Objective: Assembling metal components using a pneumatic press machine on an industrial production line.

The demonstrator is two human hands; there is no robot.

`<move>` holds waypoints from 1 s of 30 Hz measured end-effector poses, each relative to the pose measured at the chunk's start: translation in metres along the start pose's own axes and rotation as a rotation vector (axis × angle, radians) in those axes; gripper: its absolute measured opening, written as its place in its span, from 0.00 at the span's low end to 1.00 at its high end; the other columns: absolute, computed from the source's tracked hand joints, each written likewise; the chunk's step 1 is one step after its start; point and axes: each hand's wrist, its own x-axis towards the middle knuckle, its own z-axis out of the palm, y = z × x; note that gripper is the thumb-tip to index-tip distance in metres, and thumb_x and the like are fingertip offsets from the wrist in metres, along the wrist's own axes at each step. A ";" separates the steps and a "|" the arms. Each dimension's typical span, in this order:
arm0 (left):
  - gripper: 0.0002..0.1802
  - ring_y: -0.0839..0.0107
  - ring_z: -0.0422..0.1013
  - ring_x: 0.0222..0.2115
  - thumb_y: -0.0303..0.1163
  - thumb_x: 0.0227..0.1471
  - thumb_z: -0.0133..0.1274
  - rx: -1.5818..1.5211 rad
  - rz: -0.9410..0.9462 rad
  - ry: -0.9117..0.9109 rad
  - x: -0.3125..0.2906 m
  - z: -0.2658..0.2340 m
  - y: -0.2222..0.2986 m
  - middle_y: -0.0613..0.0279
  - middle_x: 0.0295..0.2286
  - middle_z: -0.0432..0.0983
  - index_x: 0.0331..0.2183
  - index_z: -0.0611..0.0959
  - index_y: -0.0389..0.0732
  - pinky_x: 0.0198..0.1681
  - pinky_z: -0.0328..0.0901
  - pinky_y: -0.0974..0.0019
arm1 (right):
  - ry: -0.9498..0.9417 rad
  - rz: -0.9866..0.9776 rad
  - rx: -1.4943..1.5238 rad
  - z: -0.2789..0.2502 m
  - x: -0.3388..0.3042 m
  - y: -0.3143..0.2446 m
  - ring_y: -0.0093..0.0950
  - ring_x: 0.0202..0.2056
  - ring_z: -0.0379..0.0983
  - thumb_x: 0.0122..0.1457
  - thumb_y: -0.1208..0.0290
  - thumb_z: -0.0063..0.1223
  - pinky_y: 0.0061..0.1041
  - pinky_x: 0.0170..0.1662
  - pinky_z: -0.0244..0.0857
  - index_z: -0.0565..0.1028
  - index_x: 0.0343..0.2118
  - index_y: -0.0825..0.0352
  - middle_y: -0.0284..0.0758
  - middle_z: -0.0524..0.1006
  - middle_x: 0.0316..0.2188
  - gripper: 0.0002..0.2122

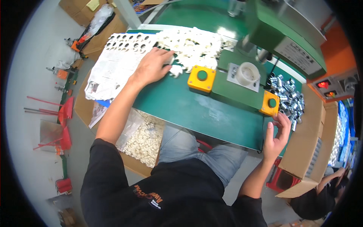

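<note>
- Left of the press (231, 94), my left hand (150, 66) is at the white pieces (196, 49), heaped seemingly for easy reach; whether it grips one I cannot tell.
- At the press's right front corner, my right hand (276, 143) curls loosely, empty, beside a yellow button box (269, 107).

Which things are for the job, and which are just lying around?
Seem part of the job:
White plastic pieces, at the left hand
Right yellow button box, by the right hand
Left yellow button box
Green press
Silver metal fittings, heaped beside it

Seem just lying about:
Red dustpans, by the wall
Crumpled plastic bag
</note>
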 end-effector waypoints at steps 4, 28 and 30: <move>0.25 0.50 0.73 0.46 0.28 0.50 0.62 0.038 -0.140 -0.029 -0.004 -0.009 0.001 0.50 0.43 0.79 0.52 0.82 0.40 0.54 0.67 0.55 | 0.023 0.012 0.015 0.000 -0.003 -0.002 0.32 0.46 0.75 0.55 0.81 0.60 0.29 0.48 0.70 0.76 0.50 0.72 0.43 0.75 0.51 0.18; 0.19 0.55 0.73 0.39 0.35 0.45 0.71 -0.587 -0.016 0.306 0.075 0.016 0.183 0.55 0.39 0.74 0.38 0.86 0.37 0.43 0.70 0.57 | -0.004 0.155 0.006 -0.026 -0.039 0.003 0.31 0.45 0.75 0.54 0.81 0.62 0.29 0.48 0.70 0.73 0.56 0.72 0.44 0.74 0.53 0.24; 0.19 0.55 0.73 0.40 0.36 0.45 0.71 -0.561 0.062 0.296 0.076 0.015 0.181 0.56 0.40 0.74 0.38 0.86 0.37 0.45 0.69 0.56 | -0.021 0.164 0.007 -0.024 -0.039 0.003 0.31 0.45 0.75 0.54 0.81 0.62 0.29 0.48 0.70 0.73 0.56 0.73 0.43 0.73 0.53 0.24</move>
